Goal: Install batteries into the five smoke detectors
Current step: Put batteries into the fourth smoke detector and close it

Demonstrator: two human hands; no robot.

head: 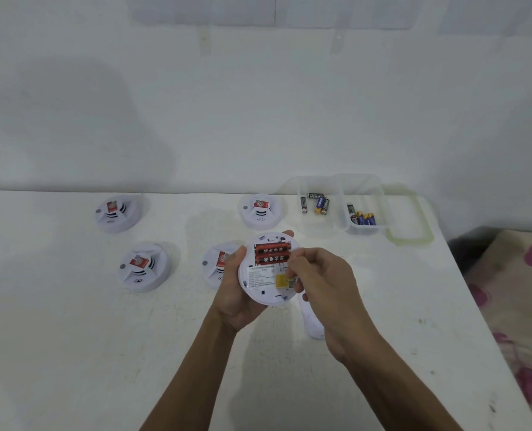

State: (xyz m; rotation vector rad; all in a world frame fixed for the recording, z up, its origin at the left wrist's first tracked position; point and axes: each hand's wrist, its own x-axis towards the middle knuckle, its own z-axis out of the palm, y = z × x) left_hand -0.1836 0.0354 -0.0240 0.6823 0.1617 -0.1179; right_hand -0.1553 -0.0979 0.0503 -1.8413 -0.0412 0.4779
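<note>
A far-left detector (117, 213) lay at ten o'clock and a near-left detector (143, 265) at nine o'clock of the work on the white table (72, 337). The left hand (232, 293) gripped the upturned detector (260, 279), two red batteries (272, 255) seated in its bay. The right hand (323, 284) curled its fingertips onto that detector's back; whether they pinched anything could not be told. Loose batteries (316, 205) lay in a clear tub (317, 227) at one o'clock.
</note>
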